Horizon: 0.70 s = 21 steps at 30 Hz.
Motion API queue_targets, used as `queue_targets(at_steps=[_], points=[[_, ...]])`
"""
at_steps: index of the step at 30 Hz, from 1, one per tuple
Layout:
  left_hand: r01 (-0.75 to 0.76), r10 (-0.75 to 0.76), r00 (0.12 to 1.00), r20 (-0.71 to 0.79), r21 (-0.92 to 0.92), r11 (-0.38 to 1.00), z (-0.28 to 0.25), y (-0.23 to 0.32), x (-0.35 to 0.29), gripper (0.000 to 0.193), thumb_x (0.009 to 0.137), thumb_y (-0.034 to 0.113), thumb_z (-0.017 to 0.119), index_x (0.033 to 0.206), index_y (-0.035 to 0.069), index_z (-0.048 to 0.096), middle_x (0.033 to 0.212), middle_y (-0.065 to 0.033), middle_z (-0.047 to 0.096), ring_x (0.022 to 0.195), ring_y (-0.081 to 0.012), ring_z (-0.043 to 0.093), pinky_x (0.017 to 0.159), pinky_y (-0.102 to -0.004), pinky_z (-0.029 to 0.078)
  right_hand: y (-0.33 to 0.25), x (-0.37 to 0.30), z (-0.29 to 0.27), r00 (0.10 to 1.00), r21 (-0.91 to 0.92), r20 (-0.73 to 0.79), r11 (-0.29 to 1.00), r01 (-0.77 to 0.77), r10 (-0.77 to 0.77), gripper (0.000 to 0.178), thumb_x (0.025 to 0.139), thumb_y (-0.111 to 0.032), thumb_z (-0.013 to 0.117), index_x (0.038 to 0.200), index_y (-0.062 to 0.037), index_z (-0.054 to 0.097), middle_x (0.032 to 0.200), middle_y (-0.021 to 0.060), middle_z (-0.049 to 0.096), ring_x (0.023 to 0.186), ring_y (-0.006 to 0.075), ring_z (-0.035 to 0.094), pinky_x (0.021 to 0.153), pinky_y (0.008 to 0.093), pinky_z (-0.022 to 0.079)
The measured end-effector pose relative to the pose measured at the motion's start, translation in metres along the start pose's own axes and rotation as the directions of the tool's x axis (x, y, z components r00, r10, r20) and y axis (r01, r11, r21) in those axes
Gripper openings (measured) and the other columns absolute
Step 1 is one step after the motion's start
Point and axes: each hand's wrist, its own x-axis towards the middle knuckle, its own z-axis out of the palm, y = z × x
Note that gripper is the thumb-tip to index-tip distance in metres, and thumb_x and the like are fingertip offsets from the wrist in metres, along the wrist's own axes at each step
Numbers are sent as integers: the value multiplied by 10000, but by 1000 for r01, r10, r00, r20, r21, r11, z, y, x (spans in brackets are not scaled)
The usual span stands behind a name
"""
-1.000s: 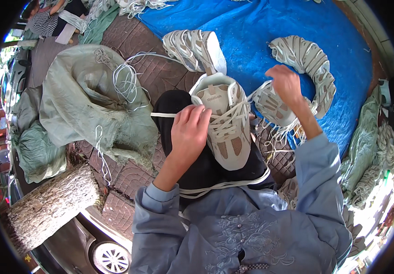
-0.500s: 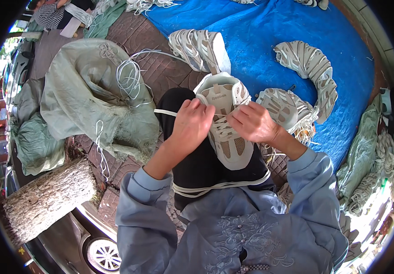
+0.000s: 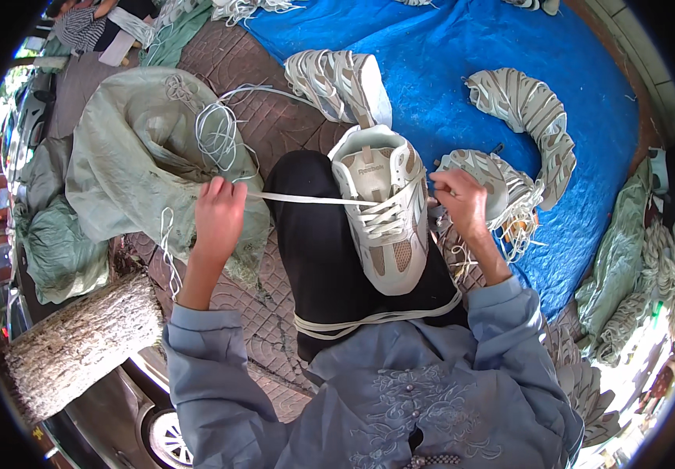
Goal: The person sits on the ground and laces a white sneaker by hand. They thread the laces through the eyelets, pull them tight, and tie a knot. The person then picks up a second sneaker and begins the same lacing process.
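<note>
A beige-and-white sneaker [image 3: 404,262] rests on my black-trousered lap, toe toward me, its lower eyelets laced. From the lacing a flat cream shoelace [image 3: 306,199] stretches taut to the left, over my knee. My left hand [image 3: 222,211] is closed on its far end, above the edge of the pale sack. Just right of the sneaker's collar, my right hand [image 3: 464,199] is closed in a pinch. Another stretch of lace crosses the sneaker's upper toward it; the spot between the fingertips is hard to make out. More cream laces [image 3: 376,320] loop around my thighs.
Nested sneakers [image 3: 337,82] and a curved row of shoes [image 3: 521,105] lie on a blue tarp [image 3: 439,70]. Beside the row hangs a tangle of laces [image 3: 521,227]. At left are a pale green sack [image 3: 111,164] with coiled white cord [image 3: 219,133] and a log [image 3: 87,340].
Both hands have moved apart from over the sneaker's tongue, the left far out to the left, the right slightly rightward. The left stretch of lace is drawn out long and straight.
</note>
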Motion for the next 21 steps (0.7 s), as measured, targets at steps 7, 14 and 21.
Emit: queue_targets(at_steps=[7, 14, 21], points=[[391, -383, 921, 77, -159, 907, -22, 28, 38, 99, 686, 59, 567, 784, 45, 570, 702, -85, 516, 764, -204, 521, 662, -344, 413, 42, 22, 10, 769, 287, 502, 762, -580, 396, 524, 567, 78, 534, 1077, -40, 564, 770, 49, 599, 618, 130, 538, 550, 249, 445], [-77, -495, 674, 548, -615, -785, -13, 30, 39, 150, 851, 81, 491, 971, -1, 528, 926, -114, 564, 880, -226, 540, 877, -365, 413, 69, 25, -10, 870, 919, 366, 19, -394, 331, 325, 697, 89, 514, 1011, 11, 545, 928, 73, 551, 882, 158, 516, 797, 247, 403], [-507, -576, 758, 305, -279, -815, -12, -150, -52, 126, 817, -37, 474, 941, -10, 472, 914, -121, 499, 868, -214, 488, 803, -333, 420, 65, 65, -164, 975, 984, 16, 169, -55, 220, 193, 840, -83, 510, 995, 32, 497, 921, 73, 493, 917, 172, 471, 830, 262, 382]])
